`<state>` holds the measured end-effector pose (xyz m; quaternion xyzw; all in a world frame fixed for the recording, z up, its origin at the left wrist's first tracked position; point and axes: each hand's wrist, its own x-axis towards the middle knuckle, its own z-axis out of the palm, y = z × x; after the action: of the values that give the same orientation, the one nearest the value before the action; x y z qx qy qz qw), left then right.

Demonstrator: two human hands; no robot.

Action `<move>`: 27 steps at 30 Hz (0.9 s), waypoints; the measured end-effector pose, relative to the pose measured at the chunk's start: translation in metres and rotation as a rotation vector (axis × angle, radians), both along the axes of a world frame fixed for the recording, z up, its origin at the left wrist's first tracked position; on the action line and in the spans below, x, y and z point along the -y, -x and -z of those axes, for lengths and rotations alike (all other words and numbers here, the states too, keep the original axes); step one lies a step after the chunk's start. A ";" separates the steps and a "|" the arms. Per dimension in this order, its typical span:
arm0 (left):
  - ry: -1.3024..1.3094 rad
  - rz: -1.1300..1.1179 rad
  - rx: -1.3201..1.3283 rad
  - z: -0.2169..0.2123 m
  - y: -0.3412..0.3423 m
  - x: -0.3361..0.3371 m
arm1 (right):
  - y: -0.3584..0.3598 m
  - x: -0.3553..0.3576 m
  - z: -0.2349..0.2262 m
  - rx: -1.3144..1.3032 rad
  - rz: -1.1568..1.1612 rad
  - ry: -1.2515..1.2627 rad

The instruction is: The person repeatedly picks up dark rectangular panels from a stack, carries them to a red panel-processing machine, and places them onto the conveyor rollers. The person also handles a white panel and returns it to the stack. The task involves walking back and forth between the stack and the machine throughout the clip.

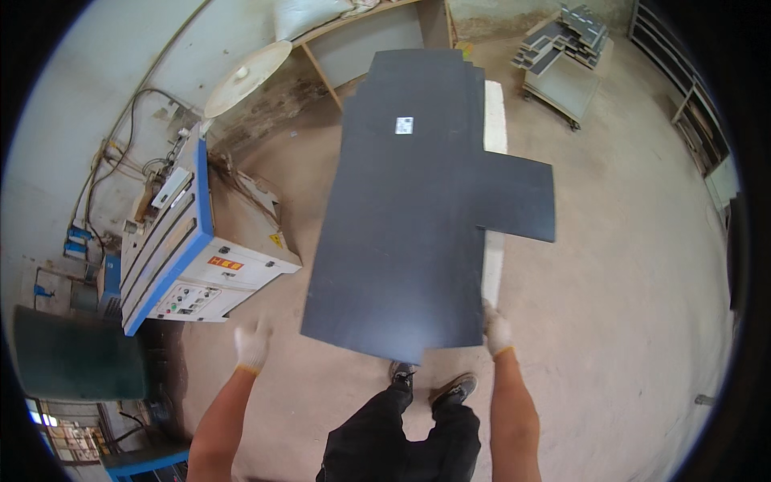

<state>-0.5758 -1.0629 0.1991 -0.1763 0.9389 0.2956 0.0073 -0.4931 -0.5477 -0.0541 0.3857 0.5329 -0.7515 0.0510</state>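
left hand (252, 344): white glove (254, 334), yellow cuff (248, 369) | right hand (498, 331): same | black trousers (361, 446) | dark shoes (458, 387)

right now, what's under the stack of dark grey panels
Under the stack of dark grey panels, a white piece shows along the right edge, partly hidden by a jutting panel. The rest beneath is covered, so its full shape is hidden.

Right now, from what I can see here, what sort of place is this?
Probably a workshop for panels or boards: a blue-and-white machine has a control panel, dark panels lie stacked, and a wheeled cart carries piled smaller pieces.
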 end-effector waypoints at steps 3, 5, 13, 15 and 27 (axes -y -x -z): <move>0.044 0.194 -0.267 0.040 0.066 -0.056 | -0.030 -0.057 0.022 0.047 -0.082 -0.234; 0.029 0.133 -0.127 0.067 0.109 -0.087 | -0.051 -0.095 0.034 -0.073 -0.051 -0.185; -0.332 0.055 0.055 0.208 0.251 -0.175 | -0.115 -0.167 0.021 -0.153 0.107 -0.023; -0.719 -0.058 0.172 0.246 0.279 -0.193 | -0.114 -0.171 0.010 -0.045 0.175 0.053; -1.069 -0.016 0.364 0.319 0.354 -0.230 | -0.052 -0.183 -0.069 0.218 0.261 -0.140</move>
<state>-0.9300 -0.8333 -0.1197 -0.2034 0.6409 0.6947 0.2554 -0.4414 -0.3647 0.0145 0.5332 0.5205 -0.6667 -0.0164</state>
